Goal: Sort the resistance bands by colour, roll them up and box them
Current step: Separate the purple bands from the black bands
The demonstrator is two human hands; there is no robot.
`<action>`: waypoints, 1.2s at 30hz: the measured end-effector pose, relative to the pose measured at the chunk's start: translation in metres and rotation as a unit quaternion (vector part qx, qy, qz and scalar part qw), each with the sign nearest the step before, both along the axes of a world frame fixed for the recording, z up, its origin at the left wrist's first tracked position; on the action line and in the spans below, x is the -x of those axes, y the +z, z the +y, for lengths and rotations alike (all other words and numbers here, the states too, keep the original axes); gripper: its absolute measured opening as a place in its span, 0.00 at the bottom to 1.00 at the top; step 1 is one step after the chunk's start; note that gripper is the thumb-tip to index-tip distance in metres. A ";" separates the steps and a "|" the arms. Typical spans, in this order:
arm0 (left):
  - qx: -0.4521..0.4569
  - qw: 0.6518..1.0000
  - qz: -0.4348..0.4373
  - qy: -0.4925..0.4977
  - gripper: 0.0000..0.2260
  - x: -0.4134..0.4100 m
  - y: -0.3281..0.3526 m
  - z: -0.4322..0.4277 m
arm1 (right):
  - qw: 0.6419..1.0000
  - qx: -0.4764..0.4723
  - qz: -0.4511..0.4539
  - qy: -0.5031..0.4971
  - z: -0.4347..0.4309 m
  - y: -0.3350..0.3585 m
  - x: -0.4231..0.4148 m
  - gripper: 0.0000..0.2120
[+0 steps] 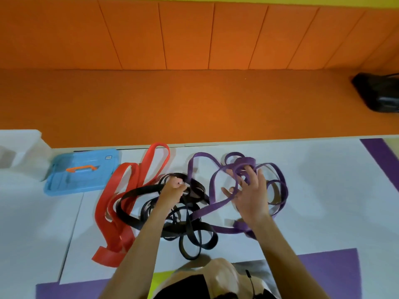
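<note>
Firmly fisted, the left hand [173, 188] grips the black bands [140, 190]; the right hand [251, 196] stretches forward, fingers [250, 174] splayed among the purple bands [212, 187]

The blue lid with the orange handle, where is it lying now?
In the head view the blue lid lies flat at the far left of the white surface, between the white box and the red bands.

Bright, even light (soft shadows), wide-angle bending at edges.
</note>
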State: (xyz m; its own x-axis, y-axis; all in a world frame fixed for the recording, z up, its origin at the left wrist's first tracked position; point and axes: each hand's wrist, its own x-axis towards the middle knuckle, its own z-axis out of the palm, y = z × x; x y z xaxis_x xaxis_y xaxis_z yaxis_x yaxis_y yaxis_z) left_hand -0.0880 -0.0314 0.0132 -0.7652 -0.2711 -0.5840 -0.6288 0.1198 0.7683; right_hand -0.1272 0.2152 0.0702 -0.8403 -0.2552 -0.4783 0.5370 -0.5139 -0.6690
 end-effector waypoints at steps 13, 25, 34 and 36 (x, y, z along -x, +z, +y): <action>0.513 0.725 -0.108 -0.447 0.24 0.001 -0.045 0.018 | 0.962 -0.271 0.044 -0.005 0.024 -0.020 -0.002 0.08; 0.052 0.982 0.163 0.080 0.08 -0.045 -0.026 -0.035 | 0.937 -0.348 0.016 -0.034 0.019 -0.044 0.010 0.15; -0.074 0.947 0.191 0.247 0.10 -0.058 -0.006 -0.055 | 0.946 -0.325 0.014 -0.002 0.000 -0.047 0.013 0.07; -0.068 0.949 0.192 0.239 0.10 -0.058 -0.004 -0.055 | 0.951 -0.307 0.025 0.011 -0.004 -0.047 0.013 0.04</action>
